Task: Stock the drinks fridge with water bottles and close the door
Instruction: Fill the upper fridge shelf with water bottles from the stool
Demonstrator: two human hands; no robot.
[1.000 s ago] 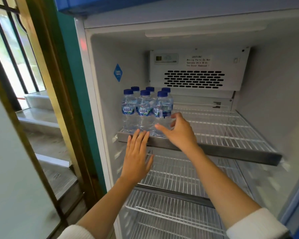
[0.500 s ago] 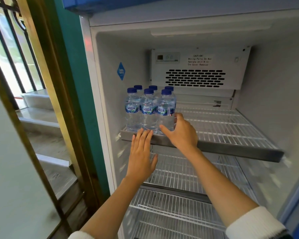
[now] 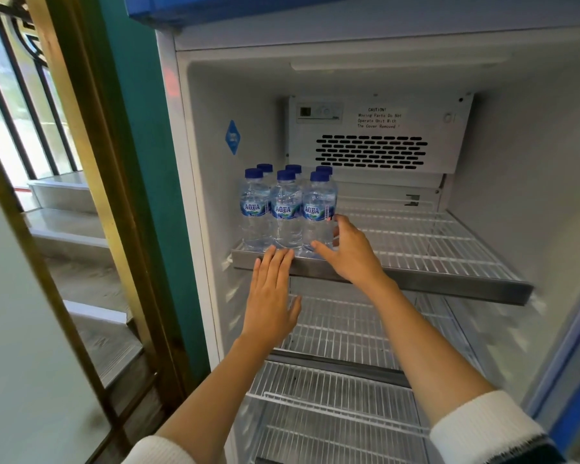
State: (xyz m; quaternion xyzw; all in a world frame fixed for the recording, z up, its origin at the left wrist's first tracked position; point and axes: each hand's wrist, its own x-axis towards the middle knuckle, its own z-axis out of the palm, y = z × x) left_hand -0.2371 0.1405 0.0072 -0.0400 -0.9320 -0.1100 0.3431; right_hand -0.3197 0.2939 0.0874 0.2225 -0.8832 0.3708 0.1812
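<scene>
Six Aqua water bottles (image 3: 287,209): grouped at top wire shelf (image 3: 432,242), left front corner. Left hand (image 3: 270,289) flat, fingertips at shelf rim; right hand (image 3: 347,249) open, cupping the end bottle. Step: squaring the cluster. Next, probably: more bottles; door unshut.

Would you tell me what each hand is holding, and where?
Nothing is gripped. The right hand touches the front-right bottle low on its side; the left hand holds nothing.
</scene>
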